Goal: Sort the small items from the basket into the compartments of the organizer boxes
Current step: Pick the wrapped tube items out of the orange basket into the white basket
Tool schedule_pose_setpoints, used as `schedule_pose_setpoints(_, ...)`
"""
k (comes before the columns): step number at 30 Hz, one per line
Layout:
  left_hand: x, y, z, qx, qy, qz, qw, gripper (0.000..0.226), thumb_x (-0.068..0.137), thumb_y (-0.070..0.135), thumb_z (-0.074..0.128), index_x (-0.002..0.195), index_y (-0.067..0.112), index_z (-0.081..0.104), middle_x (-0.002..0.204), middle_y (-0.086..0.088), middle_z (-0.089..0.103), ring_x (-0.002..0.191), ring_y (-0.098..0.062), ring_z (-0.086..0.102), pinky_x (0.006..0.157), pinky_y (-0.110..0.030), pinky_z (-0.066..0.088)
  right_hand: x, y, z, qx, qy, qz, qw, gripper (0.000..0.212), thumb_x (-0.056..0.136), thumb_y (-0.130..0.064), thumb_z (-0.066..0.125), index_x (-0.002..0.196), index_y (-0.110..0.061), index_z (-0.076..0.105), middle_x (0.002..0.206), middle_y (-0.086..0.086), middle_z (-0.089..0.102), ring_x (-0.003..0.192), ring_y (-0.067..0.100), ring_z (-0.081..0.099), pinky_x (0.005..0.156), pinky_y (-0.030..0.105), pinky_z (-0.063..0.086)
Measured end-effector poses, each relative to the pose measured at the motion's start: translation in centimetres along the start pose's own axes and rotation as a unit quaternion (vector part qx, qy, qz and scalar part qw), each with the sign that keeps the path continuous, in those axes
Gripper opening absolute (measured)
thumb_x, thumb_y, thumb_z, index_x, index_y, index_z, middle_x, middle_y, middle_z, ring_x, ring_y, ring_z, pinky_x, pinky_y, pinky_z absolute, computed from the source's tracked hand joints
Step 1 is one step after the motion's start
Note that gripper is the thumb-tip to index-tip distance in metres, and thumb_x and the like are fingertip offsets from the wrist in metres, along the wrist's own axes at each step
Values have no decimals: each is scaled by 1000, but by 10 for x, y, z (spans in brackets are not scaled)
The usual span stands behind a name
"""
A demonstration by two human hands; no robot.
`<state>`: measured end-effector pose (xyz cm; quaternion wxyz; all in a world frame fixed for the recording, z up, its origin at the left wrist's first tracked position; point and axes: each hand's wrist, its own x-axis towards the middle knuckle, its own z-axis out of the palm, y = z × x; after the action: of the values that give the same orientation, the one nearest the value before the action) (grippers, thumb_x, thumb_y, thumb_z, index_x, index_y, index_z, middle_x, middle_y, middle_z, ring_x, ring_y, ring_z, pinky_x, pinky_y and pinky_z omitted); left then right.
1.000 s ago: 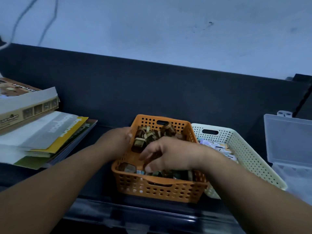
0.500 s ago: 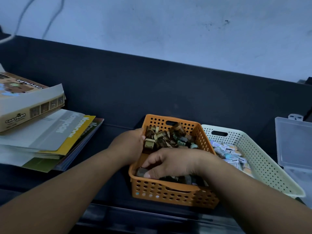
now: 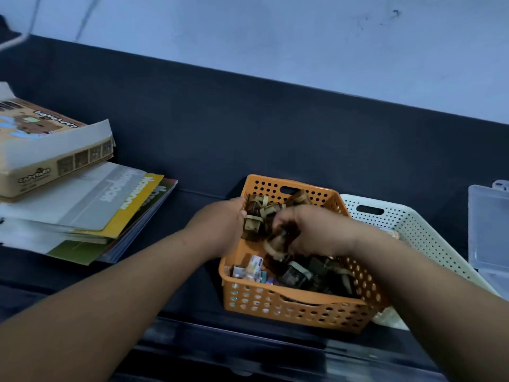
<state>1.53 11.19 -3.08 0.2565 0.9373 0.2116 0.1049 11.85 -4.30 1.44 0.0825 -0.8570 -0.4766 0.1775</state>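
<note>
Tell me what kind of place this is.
Probably a home desk or hobby corner, dimly lit. A stack of notebooks and a cardboard game box lie on a dark surface against a pale wall, beside an orange perforated plastic basket full of small items and a clear plastic organizer box.

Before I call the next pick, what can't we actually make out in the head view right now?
- What the right hand holds: its curled fingers and motion blur hide it.
- The dark items in the orange basket: too dim to identify.
- The white basket's contents: covered by the right forearm.
- The clear organizer box: cut off by the right edge, compartments unseen.
- The left hand's fingertips: hidden behind the basket's wall.
</note>
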Motion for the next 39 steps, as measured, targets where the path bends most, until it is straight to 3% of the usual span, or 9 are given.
schedule_pose_setpoints(6,-2,1,0,-8,7,3,1000,38,102,23,34,140,24,41,124,-4,61,109,-21,57,90,-33,48,8,-4,-3,-82,198,-8,977,48,82,-19,70,128,-29,56,120,-3,51,115,18,49,98,29,42)
schedule_pose_setpoints(9,-1,-1,0,-24,14,3,1000,34,102,25,33,133,28,48,114,-2,64,99,-19,59,87,-37,49,-2,-29,9,-3,46,-77,996,23,83,-24,73,104,-28,67,92,-17,58,89,5,57,85,25,48)
schedule_pose_setpoints(12,0,-2,2,-19,18,0,1000,40,102,27,31,141,27,40,127,-3,60,111,-20,57,93,-36,47,4,-37,25,-44,-78,-81,993,26,85,-25,71,110,-28,65,95,-13,65,90,9,61,83,27,51)
schedule_pose_setpoints(18,0,-2,3,-29,2,-8,1000,48,103,29,29,150,23,24,147,-5,44,131,-22,43,104,-34,38,17,-37,39,-118,-87,-60,987,35,87,-21,67,121,-22,57,91,-10,59,86,14,57,64,21,45)
schedule_pose_setpoints(22,0,-2,4,-26,-1,-7,1000,48,104,29,29,151,22,24,148,-5,42,133,-21,41,104,-32,36,21,-38,39,-81,-117,-43,989,47,86,-20,69,130,-21,53,109,-1,63,96,16,59,78,25,49)
schedule_pose_setpoints(26,-1,-1,3,-18,3,-5,1000,48,103,28,29,150,22,25,147,-5,43,132,-21,42,104,-33,37,24,-41,37,-78,-138,-30,987,41,88,-17,67,128,-18,57,88,-6,57,88,16,56,71,23,44)
schedule_pose_setpoints(29,-2,-1,2,-13,6,-2,1000,47,103,28,29,150,23,25,145,-4,45,130,-20,45,101,-32,39,25,-37,37,-56,-153,-26,986,30,89,-14,64,119,-15,63,102,1,64,94,18,58,80,27,47)
schedule_pose_setpoints(34,0,0,2,-6,6,-7,1000,46,103,25,31,149,25,27,141,-3,50,123,-20,50,90,-27,42,12,-17,20,50,-87,-8,995,16,88,-24,67,104,-23,66,98,-7,63,89,11,56,78,29,45)
schedule_pose_setpoints(39,-3,4,-3,-27,-8,-11,1000,35,103,25,31,136,26,43,117,-3,62,99,-18,57,83,-36,48,-18,27,-11,220,119,27,968,10,82,-23,76,80,-20,66,74,8,63,63,15,55,61,28,46)
